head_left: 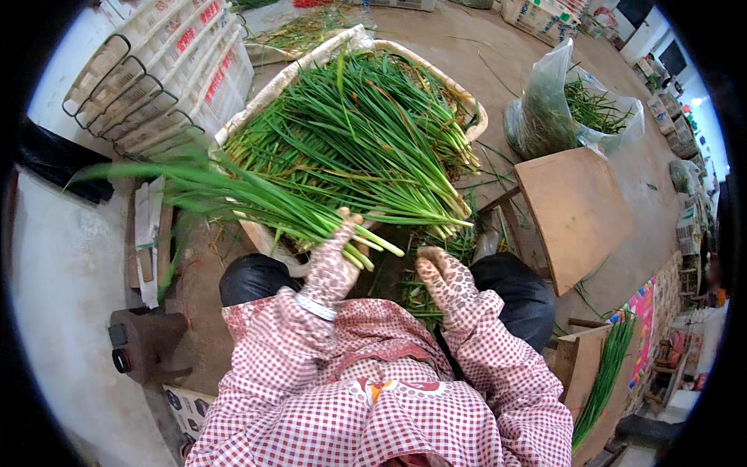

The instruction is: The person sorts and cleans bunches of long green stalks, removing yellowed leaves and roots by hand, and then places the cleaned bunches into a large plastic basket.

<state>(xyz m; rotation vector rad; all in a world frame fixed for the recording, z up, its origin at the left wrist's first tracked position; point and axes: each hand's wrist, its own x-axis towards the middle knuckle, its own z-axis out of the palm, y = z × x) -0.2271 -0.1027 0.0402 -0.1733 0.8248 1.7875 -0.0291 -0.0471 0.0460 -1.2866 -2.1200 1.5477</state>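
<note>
— Reading the view as a clock face, where is the bunch of green stalks (292, 206)?

— Just off centre toward nine o'clock, over the near edge of a pale-rimmed container (264, 101). Its leaf tips trail out toward nine, blurred, and its pale ends point to four

— What has hold of it?

— The left hand (331, 261), in a spotted glove, a little off centre at eight o'clock. The fingers are closed round the stalks, a short way back from the pale ends

— And the right hand (445, 282)?

— At four o'clock, also in a spotted glove, beside the dark-trousered right knee (517, 292). Its fingers are bent inward and near one another; I cannot tell whether anything is pinched between them

— What lies in the container?

— A broad heap of green stalks (358, 117) at twelve o'clock, most of the pale ends turned toward four, some brown leaves mixed in

— And farther out?

— A stack of white crates (179, 70) at ten, a clear plastic bag (537, 101) with more greens in it at two, a brown board (576, 222) at three, a dark stool (156, 342) at eight, and a long green bundle (607, 381) at four
</note>
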